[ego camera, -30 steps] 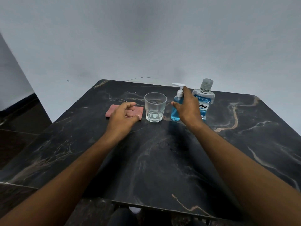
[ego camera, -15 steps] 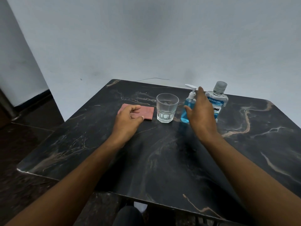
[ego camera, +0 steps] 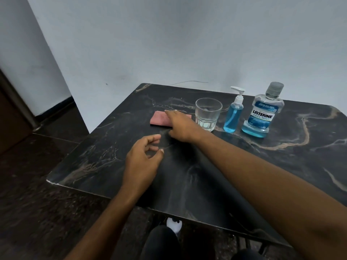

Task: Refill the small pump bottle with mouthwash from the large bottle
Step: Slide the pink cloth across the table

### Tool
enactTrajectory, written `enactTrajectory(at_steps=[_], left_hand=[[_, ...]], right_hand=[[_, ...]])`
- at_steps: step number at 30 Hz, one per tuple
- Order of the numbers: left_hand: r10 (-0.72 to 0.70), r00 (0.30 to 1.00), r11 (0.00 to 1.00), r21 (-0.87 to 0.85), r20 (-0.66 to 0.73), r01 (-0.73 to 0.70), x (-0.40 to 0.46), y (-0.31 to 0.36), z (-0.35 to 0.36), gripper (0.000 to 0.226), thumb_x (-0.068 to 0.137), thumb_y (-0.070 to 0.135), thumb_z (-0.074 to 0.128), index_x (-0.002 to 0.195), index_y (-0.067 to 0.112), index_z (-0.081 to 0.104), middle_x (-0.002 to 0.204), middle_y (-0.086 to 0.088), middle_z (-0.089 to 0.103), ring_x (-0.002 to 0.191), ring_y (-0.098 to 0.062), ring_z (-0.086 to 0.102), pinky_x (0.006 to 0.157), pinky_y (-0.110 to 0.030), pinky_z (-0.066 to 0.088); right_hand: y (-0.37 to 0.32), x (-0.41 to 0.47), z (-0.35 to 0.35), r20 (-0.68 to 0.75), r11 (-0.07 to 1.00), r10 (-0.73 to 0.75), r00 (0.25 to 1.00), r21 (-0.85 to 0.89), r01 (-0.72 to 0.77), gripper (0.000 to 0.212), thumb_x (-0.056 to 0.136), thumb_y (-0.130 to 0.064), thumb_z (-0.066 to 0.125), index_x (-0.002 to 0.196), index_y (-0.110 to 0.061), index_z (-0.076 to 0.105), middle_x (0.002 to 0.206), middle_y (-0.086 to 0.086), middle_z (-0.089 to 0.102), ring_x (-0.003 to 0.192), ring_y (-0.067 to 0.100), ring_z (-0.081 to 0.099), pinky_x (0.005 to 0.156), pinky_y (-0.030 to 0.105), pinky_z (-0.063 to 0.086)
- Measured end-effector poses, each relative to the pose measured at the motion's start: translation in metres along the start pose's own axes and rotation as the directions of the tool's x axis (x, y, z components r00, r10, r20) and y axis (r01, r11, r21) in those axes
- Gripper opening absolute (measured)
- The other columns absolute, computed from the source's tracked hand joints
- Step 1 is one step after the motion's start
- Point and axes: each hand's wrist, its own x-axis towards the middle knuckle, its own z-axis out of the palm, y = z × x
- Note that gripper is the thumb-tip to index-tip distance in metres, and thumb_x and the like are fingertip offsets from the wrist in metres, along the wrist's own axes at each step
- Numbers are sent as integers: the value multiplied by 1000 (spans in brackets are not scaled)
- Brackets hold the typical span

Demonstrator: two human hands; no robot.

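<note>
Right hand [ego camera: 181,126] had left the pump bottle [ego camera: 232,114] and crossed to the pink cloth [ego camera: 159,120].
Both hands empty, fingers loose; left hand [ego camera: 142,162] had drawn back over bare tabletop [ego camera: 206,175]; mouthwash bottle [ego camera: 262,115] untouched.

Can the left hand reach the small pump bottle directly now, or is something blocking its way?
Probably not directly. The right hand and its forearm cross in front of the left hand, and the glass stands just left of the small pump bottle. It would need to go over them.

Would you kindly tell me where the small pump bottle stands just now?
In the head view, the small blue pump bottle stands upright at the table's far right, between the clear glass tumbler and the large mouthwash bottle.
</note>
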Motion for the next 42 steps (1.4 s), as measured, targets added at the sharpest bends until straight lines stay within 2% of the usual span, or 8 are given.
enactTrajectory(at_steps=[5,11,17,20,26,32,37,42], left_hand=[[22,1000,999,-41,-8,-22,-17,-3,-11,40,93,2,68,127,23,66,114,12,69,93,2,67,79,-8,51],[35,999,999,-39,0,-35,-20,-2,-4,41,93,0,67,128,22,64,116,8,70,90,4,67,80,-10,52],[148,988,987,76,-43,-145,-14,8,-5,40,91,6,71,124,30,64,118,4,66,101,-3,64,87,-19,51],[187,981,975,114,43,-191,-14,16,6,42,91,7,71,126,30,65,126,11,62,111,3,59,93,-12,47],[226,953,966,79,204,-246,-22,32,46,38,92,13,72,128,26,68,124,12,65,115,1,60,96,-10,44],[197,951,970,94,236,-224,-19,33,64,41,94,22,70,134,30,64,129,15,64,118,4,57,96,-4,38],[264,960,960,69,93,-271,-14,33,67,37,98,20,66,134,24,64,133,11,63,123,-4,60,107,-25,47],[258,960,953,133,110,-271,-11,31,59,38,97,26,67,135,27,64,134,10,63,125,-3,57,105,-16,43]], right_hand=[[5,31,20,141,997,74,987,-46,-68,75,100,-48,46,158,-14,13,165,11,15,153,27,11,123,43,12],[12,24,21,-10,985,56,998,-165,-57,33,104,-20,40,129,-10,59,130,20,60,120,36,57,96,40,46],[-2,-47,1,54,978,-87,995,-184,96,28,103,-28,46,113,-14,67,115,17,68,106,36,63,87,37,48],[4,-116,4,75,976,-145,987,-152,155,33,104,-24,43,128,-9,60,135,11,59,124,29,54,103,39,42],[70,-230,-13,25,992,94,995,-88,-92,47,106,-16,41,153,-17,35,163,2,24,152,15,16,120,23,0],[108,-204,-36,-76,945,327,942,47,-324,38,104,-17,49,140,-6,54,153,11,43,145,25,36,120,34,19],[46,-156,-4,-28,978,136,990,165,-129,42,104,-15,46,146,-14,49,158,9,37,150,23,23,122,30,7],[26,-158,2,63,964,-152,986,228,134,37,105,-19,45,141,-20,55,151,3,48,139,17,42,119,29,27]])
